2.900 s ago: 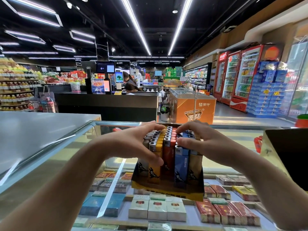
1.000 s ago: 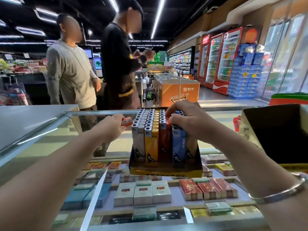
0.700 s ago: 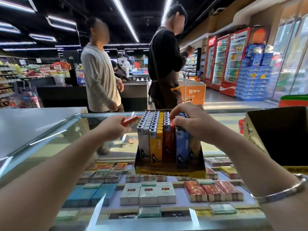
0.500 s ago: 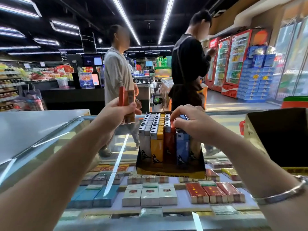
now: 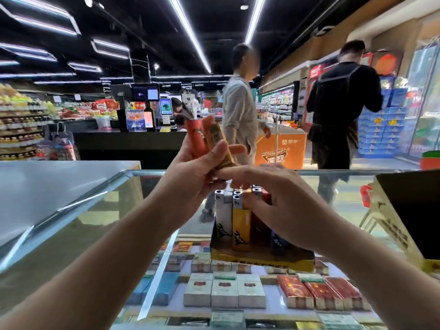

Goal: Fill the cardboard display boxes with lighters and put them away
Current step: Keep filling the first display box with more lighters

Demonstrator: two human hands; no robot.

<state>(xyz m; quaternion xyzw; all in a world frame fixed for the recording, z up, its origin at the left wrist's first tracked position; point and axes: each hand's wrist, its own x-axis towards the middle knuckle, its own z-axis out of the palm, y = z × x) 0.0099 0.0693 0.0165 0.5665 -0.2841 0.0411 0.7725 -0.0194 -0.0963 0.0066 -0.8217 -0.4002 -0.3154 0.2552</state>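
Left hand (image 5: 190, 167) is gripping two lighters (image 5: 207, 141) (red, brown) – right hand (image 5: 281, 198), fingers relaxed, is resting on the display box (image 5: 262, 260) rows

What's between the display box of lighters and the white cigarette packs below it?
The glass countertop: the display box stands on it, and the white packs lie in the case under it, per the head view.

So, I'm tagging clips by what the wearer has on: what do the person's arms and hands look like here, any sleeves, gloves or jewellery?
Both forearms are bare as far as the frame shows, with no sleeves in view. The left hand and the right hand wear no gloves, and no rings can be made out on the fingers that show. No watch or bracelet shows on either wrist in this picture.
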